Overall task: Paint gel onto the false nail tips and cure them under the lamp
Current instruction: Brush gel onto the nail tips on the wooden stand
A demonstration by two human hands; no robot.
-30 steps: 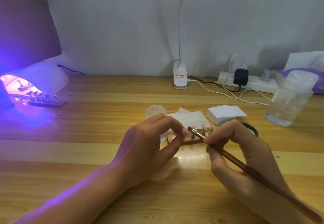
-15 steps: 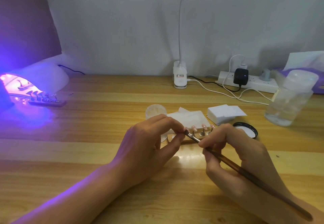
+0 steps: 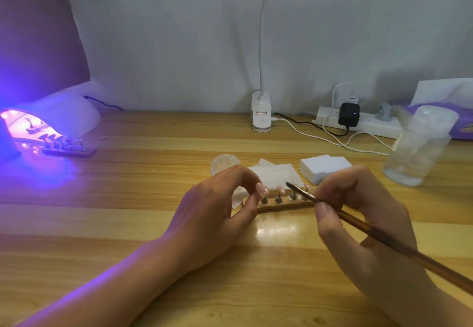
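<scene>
Where the left hand (image 3: 212, 206) curls, we find its thumb and forefinger pinching the left end of the wooden holder (image 3: 281, 207), with the leftmost of the pink nail tips (image 3: 262, 189) just beside the forefinger. We record the right hand (image 3: 358, 211) closed around a brown brush (image 3: 358, 226), gripping it near the ferrule; its dark bristle end lies by the third tip along the row, and we cannot tell whether it touches. White wipes (image 3: 276, 173) lie behind the holder, with a small jar (image 3: 222, 164) and a stack of white pads (image 3: 325, 166) beyond. Far left on the table (image 3: 153, 173), a curing lamp (image 3: 51, 121) glows violet over a second holder (image 3: 67, 148) of tips. A clear bottle (image 3: 419, 152) stands far right.
</scene>
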